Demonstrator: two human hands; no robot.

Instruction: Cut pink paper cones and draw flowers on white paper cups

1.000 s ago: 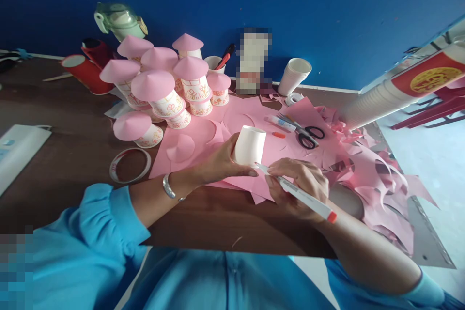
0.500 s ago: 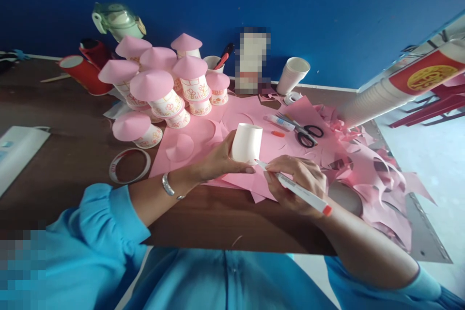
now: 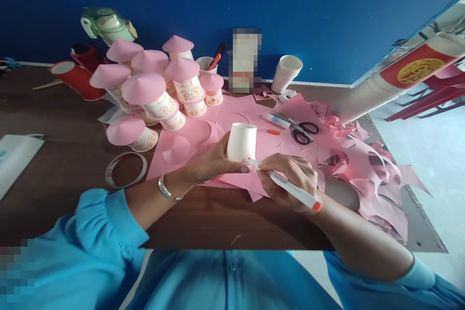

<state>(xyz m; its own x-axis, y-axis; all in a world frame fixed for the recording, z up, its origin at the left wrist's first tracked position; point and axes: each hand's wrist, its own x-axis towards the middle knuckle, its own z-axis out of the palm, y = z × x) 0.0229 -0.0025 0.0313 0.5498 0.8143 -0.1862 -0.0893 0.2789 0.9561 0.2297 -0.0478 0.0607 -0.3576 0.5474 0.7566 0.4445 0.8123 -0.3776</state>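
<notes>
A plain white paper cup [image 3: 241, 141] is gripped by my left hand [image 3: 218, 160], its thumb along the lower edge and the other fingers mostly hidden behind. My right hand [image 3: 288, 179] is closed around a white marker [image 3: 296, 192] with an orange-red end. The marker's tip meets the cup near its lower right edge; any mark there is too small to make out. Under both hands lie sheets of pink paper [image 3: 198, 138]. An orange marker cap [image 3: 273, 131] rests on the paper beyond my right hand.
Several decorated cups with pink cone roofs [image 3: 143, 89] stand at left, near a tape roll [image 3: 126, 170]. Black-handled scissors [image 3: 302, 131] and a glue stick [image 3: 278, 120] lie behind. Pink scraps [image 3: 378, 179] and a long stack of cups [image 3: 395, 80] occupy the right. White cups [image 3: 286, 73] stand by the wall.
The whole view has shifted slightly, so things appear a little further left. Both hands keep their grip, and the marker tip stays at the cup's lower edge.
</notes>
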